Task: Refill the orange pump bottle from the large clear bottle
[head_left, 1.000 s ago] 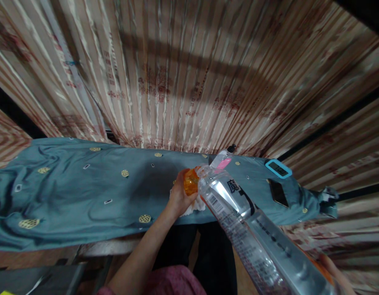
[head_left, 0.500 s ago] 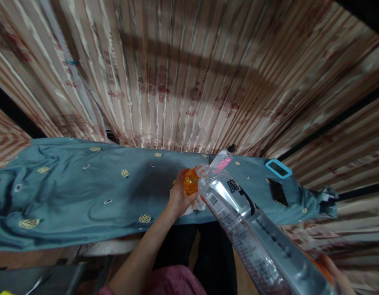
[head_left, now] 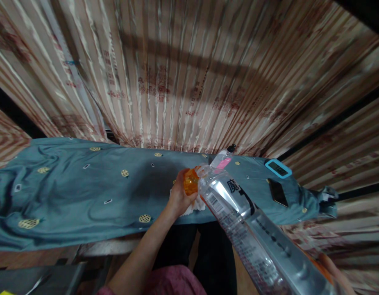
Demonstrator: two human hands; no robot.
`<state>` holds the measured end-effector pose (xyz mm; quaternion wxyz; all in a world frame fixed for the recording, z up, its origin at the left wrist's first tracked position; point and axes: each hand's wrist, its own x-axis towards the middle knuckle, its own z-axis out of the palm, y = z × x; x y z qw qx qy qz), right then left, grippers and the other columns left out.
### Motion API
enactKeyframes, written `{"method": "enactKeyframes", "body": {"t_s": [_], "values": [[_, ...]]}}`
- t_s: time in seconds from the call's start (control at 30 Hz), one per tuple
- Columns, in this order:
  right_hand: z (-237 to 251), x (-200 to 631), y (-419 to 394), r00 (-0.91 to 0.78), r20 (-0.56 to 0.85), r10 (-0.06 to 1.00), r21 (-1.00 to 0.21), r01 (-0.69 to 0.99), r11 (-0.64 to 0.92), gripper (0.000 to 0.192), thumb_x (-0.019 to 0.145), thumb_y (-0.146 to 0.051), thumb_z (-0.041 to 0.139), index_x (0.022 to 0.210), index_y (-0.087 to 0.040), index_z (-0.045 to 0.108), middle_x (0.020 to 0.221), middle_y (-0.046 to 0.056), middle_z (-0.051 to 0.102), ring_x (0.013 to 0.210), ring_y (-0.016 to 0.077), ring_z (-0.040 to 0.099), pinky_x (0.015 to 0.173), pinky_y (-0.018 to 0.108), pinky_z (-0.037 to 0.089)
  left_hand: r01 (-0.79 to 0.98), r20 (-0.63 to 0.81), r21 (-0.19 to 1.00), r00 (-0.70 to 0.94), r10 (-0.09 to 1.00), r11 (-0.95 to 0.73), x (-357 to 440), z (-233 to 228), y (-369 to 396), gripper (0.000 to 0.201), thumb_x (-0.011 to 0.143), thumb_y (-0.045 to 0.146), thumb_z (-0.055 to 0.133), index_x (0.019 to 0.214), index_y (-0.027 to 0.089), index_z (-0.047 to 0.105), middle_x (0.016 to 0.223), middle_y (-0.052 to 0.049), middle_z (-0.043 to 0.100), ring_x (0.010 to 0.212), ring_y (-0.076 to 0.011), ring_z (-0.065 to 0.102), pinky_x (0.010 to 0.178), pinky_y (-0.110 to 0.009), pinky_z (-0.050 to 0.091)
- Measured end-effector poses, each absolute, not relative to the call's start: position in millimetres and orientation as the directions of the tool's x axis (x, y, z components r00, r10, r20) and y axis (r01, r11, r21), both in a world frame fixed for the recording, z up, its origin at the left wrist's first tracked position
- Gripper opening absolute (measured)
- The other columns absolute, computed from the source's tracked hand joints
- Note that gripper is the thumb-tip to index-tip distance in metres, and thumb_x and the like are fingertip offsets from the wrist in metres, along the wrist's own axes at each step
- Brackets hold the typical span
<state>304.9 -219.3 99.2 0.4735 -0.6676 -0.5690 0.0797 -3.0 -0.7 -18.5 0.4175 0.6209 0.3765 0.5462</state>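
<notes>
A large clear plastic bottle (head_left: 241,219) with a silver label and black lettering slants across the front, its neck pointing to the upper left. At that neck, my left hand (head_left: 178,196) is closed around a small orange see-through cup-like piece (head_left: 191,181). Whether the bottle's mouth touches it or sits inside it, I cannot tell. My right hand (head_left: 332,266), only partly seen at the lower right, grips the bottle's lower end. Below my left hand lies a crumpled white tissue (head_left: 194,206), partly hidden by hand and bottle.
A blue-green cloth with pineapple prints (head_left: 85,192) covers the narrow table. Behind the bottle's neck is a clear bottle with a black top and pink label (head_left: 222,159). To the right lie a blue-framed digital display (head_left: 278,168) and a dark phone (head_left: 278,192). Striped curtains (head_left: 177,82) hang close behind.
</notes>
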Motion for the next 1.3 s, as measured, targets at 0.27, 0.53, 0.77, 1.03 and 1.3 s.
{"method": "enactKeyframes", "body": {"t_s": [0.27, 0.53, 0.77, 1.03, 1.3], "values": [[103, 297, -216, 0.444, 0.377, 0.813, -0.779, 0.627, 0.019, 0.058, 0.092, -0.073, 0.068, 0.144, -0.046, 0.073, 0.159, -0.004, 0.063, 0.16, 0.0433, 0.046, 0.114, 0.073, 0.06, 0.014, 0.372, 0.926, 0.125, 0.92, -0.376, -5, -17, 0, 0.085, 0.073, 0.018, 0.092, 0.145, 0.027, 0.048, 0.138, -0.011, 0.071, 0.125, -0.0316, 0.075, 0.113, -0.051, 0.06], [93, 312, -223, 0.463, 0.361, 0.81, -0.789, 0.614, 0.0, 0.056, 0.092, -0.073, 0.068, 0.139, -0.043, 0.076, 0.151, -0.001, 0.068, 0.157, 0.0428, 0.051, 0.112, 0.072, 0.062, 0.028, 0.371, 0.927, 0.103, 0.923, -0.375, 1, -22, 0, 0.084, 0.075, 0.023, 0.092, 0.145, 0.028, 0.047, 0.138, -0.011, 0.072, 0.122, -0.0308, 0.077, 0.11, -0.051, 0.062], [106, 303, -216, 0.458, 0.381, 0.803, -0.792, 0.609, 0.028, 0.056, 0.092, -0.073, 0.07, 0.138, -0.041, 0.077, 0.155, 0.001, 0.066, 0.155, 0.0449, 0.052, 0.11, 0.073, 0.063, 0.004, 0.364, 0.93, 0.112, 0.925, -0.367, 0, -23, 1, 0.083, 0.074, 0.021, 0.092, 0.145, 0.028, 0.048, 0.138, -0.011, 0.072, 0.123, -0.0304, 0.077, 0.11, -0.049, 0.062], [98, 306, -220, 0.378, 0.421, 0.825, -0.767, 0.634, 0.1, 0.048, 0.094, -0.07, 0.07, 0.133, -0.043, 0.079, 0.146, -0.002, 0.072, 0.155, 0.0408, 0.054, 0.111, 0.071, 0.064, -0.015, 0.368, 0.93, 0.101, 0.924, -0.368, 1, -22, 1, 0.084, 0.073, 0.022, 0.093, 0.144, 0.026, 0.049, 0.138, -0.012, 0.072, 0.125, -0.0314, 0.075, 0.113, -0.051, 0.061], [90, 319, -223, 0.382, 0.4, 0.833, -0.767, 0.637, 0.076, 0.049, 0.092, -0.071, 0.072, 0.132, -0.045, 0.079, 0.149, -0.004, 0.07, 0.157, 0.0406, 0.052, 0.113, 0.07, 0.063, 0.005, 0.354, 0.934, 0.114, 0.928, -0.357, -1, -24, 1, 0.084, 0.075, 0.022, 0.092, 0.146, 0.028, 0.048, 0.139, -0.011, 0.071, 0.125, -0.0313, 0.075, 0.111, -0.051, 0.061]]}}
